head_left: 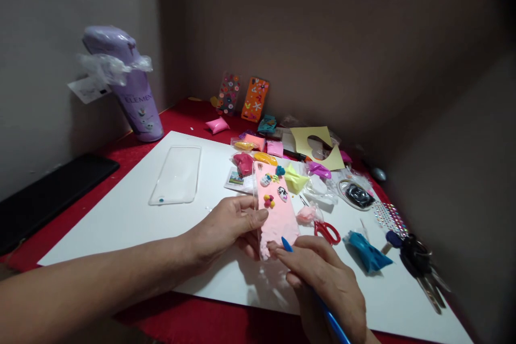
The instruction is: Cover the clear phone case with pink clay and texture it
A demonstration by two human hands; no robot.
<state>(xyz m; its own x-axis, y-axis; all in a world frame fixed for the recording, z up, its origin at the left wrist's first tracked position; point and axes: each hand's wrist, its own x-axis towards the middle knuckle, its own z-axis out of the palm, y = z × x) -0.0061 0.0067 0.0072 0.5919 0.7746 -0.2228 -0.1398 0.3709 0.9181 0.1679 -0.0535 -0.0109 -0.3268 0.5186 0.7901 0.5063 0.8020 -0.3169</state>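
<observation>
My left hand grips a phone case by its left edge and holds it tilted above the white board. Pink clay covers the case, and small coloured clay decorations sit on its upper half. My right hand is closed on a blue tool. The tool's tip touches the lower edge of the pink clay.
A clear phone case lies on the board to the left. Coloured clay packets, red scissors, a blue clay packet, keys and a yellow paper cutout lie at the right. A purple bottle stands at the back left.
</observation>
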